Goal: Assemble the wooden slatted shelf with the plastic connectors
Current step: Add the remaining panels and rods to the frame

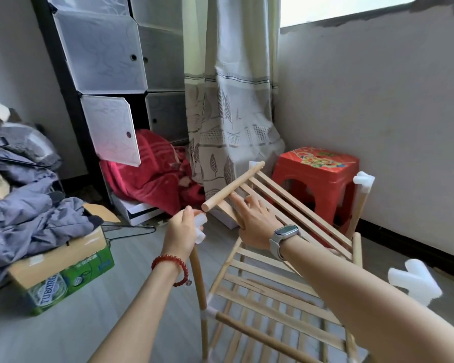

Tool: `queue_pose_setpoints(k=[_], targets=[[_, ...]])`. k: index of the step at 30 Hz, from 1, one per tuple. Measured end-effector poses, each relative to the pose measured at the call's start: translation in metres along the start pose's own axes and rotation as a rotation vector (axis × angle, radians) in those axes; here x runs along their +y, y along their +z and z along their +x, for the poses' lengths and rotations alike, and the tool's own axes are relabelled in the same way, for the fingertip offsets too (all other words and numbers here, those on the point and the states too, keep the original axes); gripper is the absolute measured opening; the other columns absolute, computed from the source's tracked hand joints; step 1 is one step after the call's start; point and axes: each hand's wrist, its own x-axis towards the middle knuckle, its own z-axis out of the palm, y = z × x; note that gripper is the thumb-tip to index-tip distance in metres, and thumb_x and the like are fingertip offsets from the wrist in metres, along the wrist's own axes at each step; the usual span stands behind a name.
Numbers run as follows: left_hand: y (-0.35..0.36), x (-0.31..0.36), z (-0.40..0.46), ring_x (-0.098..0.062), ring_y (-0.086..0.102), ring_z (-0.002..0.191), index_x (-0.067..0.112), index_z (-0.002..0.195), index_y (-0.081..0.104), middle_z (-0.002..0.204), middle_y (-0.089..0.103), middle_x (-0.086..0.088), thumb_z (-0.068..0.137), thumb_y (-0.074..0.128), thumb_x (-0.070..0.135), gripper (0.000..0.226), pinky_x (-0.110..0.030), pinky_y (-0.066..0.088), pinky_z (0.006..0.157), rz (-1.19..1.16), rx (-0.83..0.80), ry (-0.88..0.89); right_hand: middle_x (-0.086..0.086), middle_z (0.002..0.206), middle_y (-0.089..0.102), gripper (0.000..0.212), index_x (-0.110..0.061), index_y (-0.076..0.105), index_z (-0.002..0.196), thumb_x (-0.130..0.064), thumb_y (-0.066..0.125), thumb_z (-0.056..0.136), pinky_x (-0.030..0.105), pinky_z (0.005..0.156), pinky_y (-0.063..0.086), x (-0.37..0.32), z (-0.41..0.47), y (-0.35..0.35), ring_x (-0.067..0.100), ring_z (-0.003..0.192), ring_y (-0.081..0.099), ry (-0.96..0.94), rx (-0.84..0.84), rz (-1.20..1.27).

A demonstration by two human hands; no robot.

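Partway: lower slatted tier (pixel 270 292) assembled, top slatted panel (pixel 286 203) tilted and unseated, left hand (pixel 180 233) gripping white connector (pixel 200 227), right hand (pixel 256 221) flat, fingers straight, on panel.

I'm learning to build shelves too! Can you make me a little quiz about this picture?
1. True or false: the left hand grips a white connector on top of a post.
2. What does the right hand rest on?
A. the red stool
B. the tilted slat panel
C. the box
3. Fill in: the end of the panel's round rail is just above the ____.

Key: 1 true; 2 B; 3 connector.
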Motion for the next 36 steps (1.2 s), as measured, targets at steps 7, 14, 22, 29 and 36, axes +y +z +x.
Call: queue_pose_setpoints(k=[7, 14, 22, 29, 36], targets=[[0.001, -0.003, 0.0, -0.018, 0.056, 0.069, 0.021, 0.082, 0.056, 0.08, 0.058, -0.003, 0.097, 0.03, 0.015, 0.031, -0.048, 0.053, 0.083, 0.004, 0.057, 0.012, 0.011, 0.125, 0.033, 0.078, -0.026, 0.008, 0.146, -0.018, 0.054, 0.084, 0.042, 0.084, 0.042, -0.002, -0.008, 0.012, 0.028, 0.106, 0.038, -0.038, 0.062, -0.089], [0.009, 0.0, 0.001, -0.019, 0.056, 0.071, 0.012, 0.101, 0.052, 0.08, 0.057, -0.006, 0.099, 0.026, 0.015, 0.026, -0.029, 0.039, 0.055, 0.078, 0.12, 0.009, 0.016, 0.133, 0.029, 0.084, -0.022, 0.004, 0.148, -0.017, 0.057, 0.083, 0.045, 0.085, 0.041, -0.004, -0.007, 0.007, 0.032, 0.11, 0.038, -0.032, 0.094, -0.174], [0.022, 0.006, 0.006, -0.023, 0.049, 0.083, 0.008, 0.096, 0.054, 0.092, 0.056, -0.01, 0.103, 0.025, 0.026, 0.035, -0.029, 0.034, 0.07, 0.258, 0.11, 0.057, 0.015, 0.132, 0.029, 0.084, -0.022, 0.003, 0.149, -0.015, 0.056, 0.083, 0.045, 0.088, 0.039, 0.002, -0.003, 0.006, 0.033, 0.112, 0.036, -0.071, 0.008, -0.17], [0.018, 0.012, 0.019, -0.022, 0.054, 0.061, 0.01, 0.078, 0.062, 0.065, 0.054, -0.004, 0.1, 0.034, 0.038, 0.045, -0.028, 0.044, 0.054, 0.426, -0.167, -0.014, 0.013, 0.135, 0.028, 0.089, -0.023, 0.002, 0.149, -0.016, 0.06, 0.082, 0.045, 0.09, 0.04, 0.008, 0.002, 0.004, 0.031, 0.114, 0.036, -0.108, -0.022, -0.177], [0.023, 0.022, 0.034, -0.02, 0.052, 0.067, 0.007, 0.075, 0.051, 0.074, 0.058, -0.007, 0.099, 0.034, 0.045, 0.048, -0.03, 0.039, 0.063, 0.811, -0.228, 0.018, 0.01, 0.139, 0.028, 0.089, -0.021, 0.007, 0.149, -0.017, 0.064, 0.08, 0.045, 0.094, 0.039, 0.011, 0.001, 0.004, 0.031, 0.119, 0.036, -0.143, -0.002, -0.146]])
